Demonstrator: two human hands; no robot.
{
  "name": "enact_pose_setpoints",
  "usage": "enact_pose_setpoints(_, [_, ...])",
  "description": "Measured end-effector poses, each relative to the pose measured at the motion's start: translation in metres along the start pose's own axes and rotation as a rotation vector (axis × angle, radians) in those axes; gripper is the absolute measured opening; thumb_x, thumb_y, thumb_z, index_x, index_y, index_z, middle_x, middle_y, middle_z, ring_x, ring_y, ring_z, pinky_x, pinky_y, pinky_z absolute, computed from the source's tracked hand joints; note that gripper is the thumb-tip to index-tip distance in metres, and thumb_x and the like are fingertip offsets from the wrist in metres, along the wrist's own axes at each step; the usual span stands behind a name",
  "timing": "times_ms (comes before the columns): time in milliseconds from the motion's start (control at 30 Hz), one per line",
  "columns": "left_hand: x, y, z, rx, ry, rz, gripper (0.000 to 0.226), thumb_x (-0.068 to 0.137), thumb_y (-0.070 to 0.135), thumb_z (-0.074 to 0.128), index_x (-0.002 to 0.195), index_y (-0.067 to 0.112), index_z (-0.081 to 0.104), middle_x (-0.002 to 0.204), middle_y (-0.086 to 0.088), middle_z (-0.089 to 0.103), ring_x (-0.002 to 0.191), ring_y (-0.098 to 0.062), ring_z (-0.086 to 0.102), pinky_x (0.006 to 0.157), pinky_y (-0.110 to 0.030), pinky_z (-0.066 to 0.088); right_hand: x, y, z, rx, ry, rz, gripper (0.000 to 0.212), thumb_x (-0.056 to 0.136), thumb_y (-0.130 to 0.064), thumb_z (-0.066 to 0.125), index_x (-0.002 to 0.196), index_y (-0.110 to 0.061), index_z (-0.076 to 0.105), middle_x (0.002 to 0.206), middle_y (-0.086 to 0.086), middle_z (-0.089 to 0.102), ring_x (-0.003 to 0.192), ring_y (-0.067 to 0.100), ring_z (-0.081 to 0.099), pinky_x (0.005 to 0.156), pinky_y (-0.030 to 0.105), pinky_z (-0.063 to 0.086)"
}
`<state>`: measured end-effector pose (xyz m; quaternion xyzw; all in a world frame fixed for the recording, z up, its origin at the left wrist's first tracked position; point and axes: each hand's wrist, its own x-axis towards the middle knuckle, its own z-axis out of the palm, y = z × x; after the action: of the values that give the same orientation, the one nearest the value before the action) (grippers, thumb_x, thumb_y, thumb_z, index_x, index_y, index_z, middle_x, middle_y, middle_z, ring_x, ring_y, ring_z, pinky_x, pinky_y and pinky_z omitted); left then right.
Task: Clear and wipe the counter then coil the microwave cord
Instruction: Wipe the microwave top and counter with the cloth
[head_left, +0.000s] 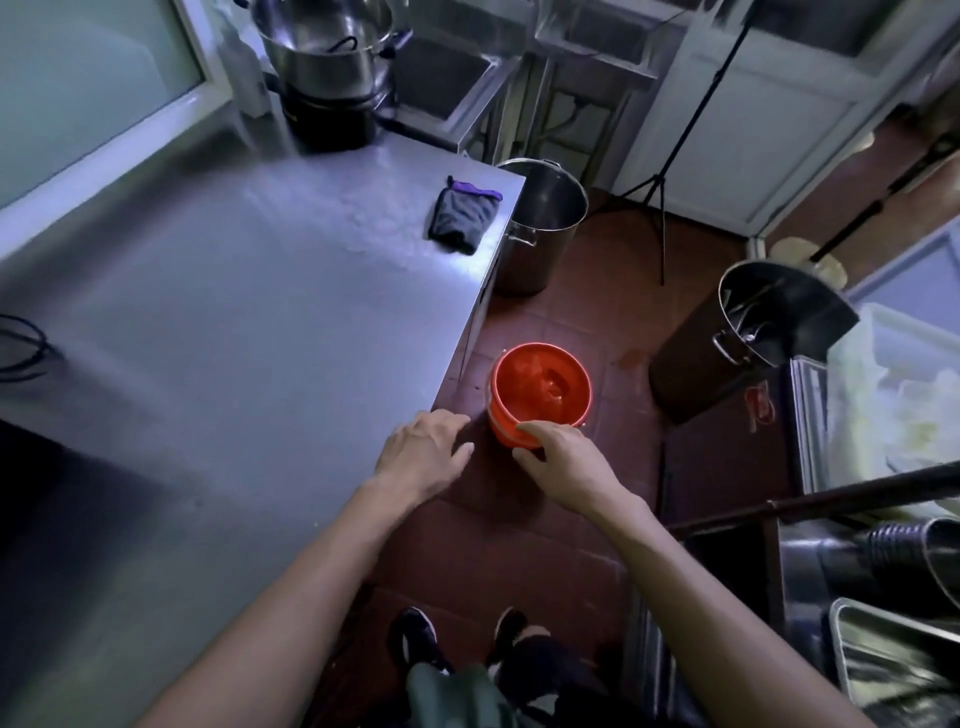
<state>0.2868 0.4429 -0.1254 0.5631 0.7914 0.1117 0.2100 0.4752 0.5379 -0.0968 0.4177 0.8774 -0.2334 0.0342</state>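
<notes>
The steel table (234, 322) lies mostly bare, with a folded dark cloth (462, 218) near its far right edge and a black cord (23, 345) looped at its left side. The left hand (423, 452) rests open and flat at the near right edge, holding nothing. The right hand (563, 460) curls its fingers over the rim of a red bucket (540, 392) on the tiled floor (587, 312), just beside the table. Two steel pots (545, 223) narrow the aisle.

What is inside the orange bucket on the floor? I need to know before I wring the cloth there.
The orange bucket appears to hold liquid with a dim shape near the middle. The right hand covers part of its near rim.
</notes>
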Motion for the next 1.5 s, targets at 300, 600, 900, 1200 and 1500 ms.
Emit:
enact_pose_setpoints(300, [0.088,0.003,-0.008,0.037,-0.032,-0.036,0.045,0.096,0.045,0.051,0.138,0.029,0.051,0.140,0.004,0.054,0.129,-0.020,0.049,0.100,-0.037,0.043,0.090,0.036,-0.019,0.049,-0.015,-0.026,0.036,0.095,-0.042,0.058,0.127,-0.026,0.061,0.129,-0.005,0.065,0.118,0.025,0.056,0.091,0.049,0.052])
enact_pose_setpoints(600, [0.200,0.019,-0.029,0.067,-0.031,-0.170,0.046,0.096,0.045,0.049,0.140,0.030,0.050,0.142,0.007,0.053,0.130,-0.018,0.048,0.101,-0.036,0.043,0.225,0.090,-0.067,0.052,-0.047,-0.158,0.028,0.093,-0.032,0.058,0.116,-0.019,0.064,0.121,0.004,0.068,0.110,0.029,0.062,0.084,0.048,0.055])
enact_pose_setpoints(900, [0.277,0.016,-0.038,0.035,0.052,-0.300,0.046,0.096,0.042,0.050,0.140,0.028,0.048,0.144,0.008,0.048,0.129,-0.019,0.047,0.100,-0.037,0.042,0.323,0.106,-0.103,-0.003,-0.102,-0.265,0.049,0.091,-0.031,0.060,0.139,-0.019,0.055,0.141,0.001,0.057,0.128,0.030,0.051,0.099,0.051,0.048])
enact_pose_setpoints(1200, [0.383,-0.013,-0.031,-0.014,0.123,-0.333,0.060,0.093,0.039,0.056,0.148,0.024,0.038,0.153,-0.002,0.037,0.133,-0.027,0.039,0.102,-0.045,0.043,0.437,0.118,-0.112,-0.110,-0.153,-0.264,0.060,0.090,-0.031,0.060,0.147,-0.028,0.042,0.148,0.001,0.044,0.136,0.029,0.039,0.100,0.048,0.044])
enact_pose_setpoints(1500, [0.487,-0.043,-0.016,-0.054,0.103,-0.434,0.071,0.091,0.038,0.059,0.154,0.027,0.029,0.164,-0.010,0.012,0.150,-0.038,0.008,0.106,-0.051,0.034,0.573,0.109,-0.098,-0.230,-0.231,-0.289,0.071,0.092,-0.038,0.061,0.155,-0.030,0.027,0.166,0.009,0.017,0.151,0.028,0.017,0.112,0.054,0.035])
